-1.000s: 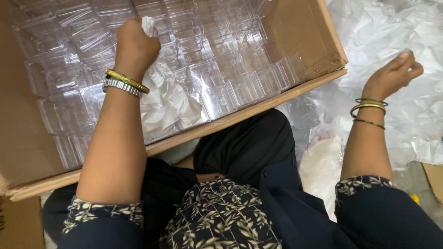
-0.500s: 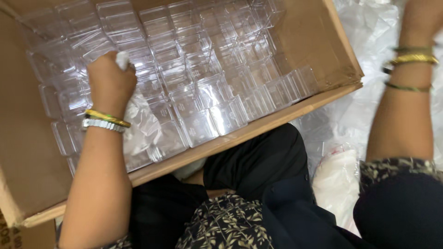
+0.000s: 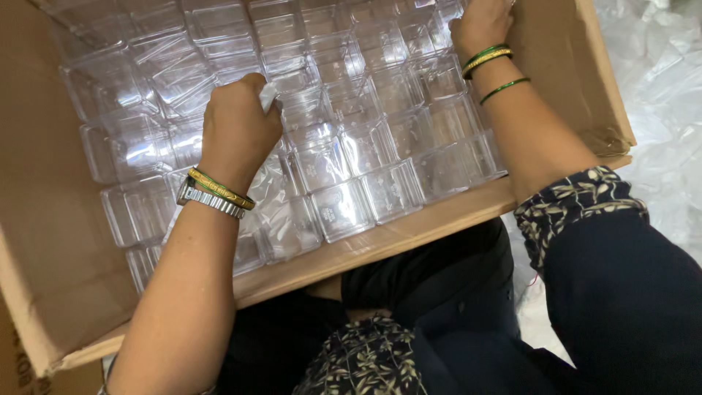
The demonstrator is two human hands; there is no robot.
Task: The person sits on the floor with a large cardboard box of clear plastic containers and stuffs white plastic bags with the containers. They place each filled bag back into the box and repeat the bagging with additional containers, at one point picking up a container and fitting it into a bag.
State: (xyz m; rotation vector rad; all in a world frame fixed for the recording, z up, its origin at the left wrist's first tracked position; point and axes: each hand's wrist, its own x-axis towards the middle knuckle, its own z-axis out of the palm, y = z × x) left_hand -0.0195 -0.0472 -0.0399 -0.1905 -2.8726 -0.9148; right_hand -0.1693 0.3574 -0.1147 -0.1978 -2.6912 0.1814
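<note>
A large cardboard box (image 3: 51, 241) lies open in front of me, packed with several clear plastic containers (image 3: 344, 208) in rows. My left hand (image 3: 238, 128) is inside it, closed on a crumpled piece of clear plastic wrap (image 3: 269, 93) above the containers. A gold bangle and a metal watch sit on that wrist. My right hand (image 3: 482, 25) reaches into the box's far right corner and rests on the containers there; its fingers are cut off by the frame's top edge. Green and gold bangles circle that wrist.
Loose clear plastic sheeting (image 3: 658, 88) covers the floor to the right of the box. My lap, in dark patterned cloth (image 3: 380, 358), lies just under the box's near wall (image 3: 380, 245).
My right hand has swung from the plastic sheeting on the right into the box's far right corner. My left hand has stayed on the wrap and sits lower in the box.
</note>
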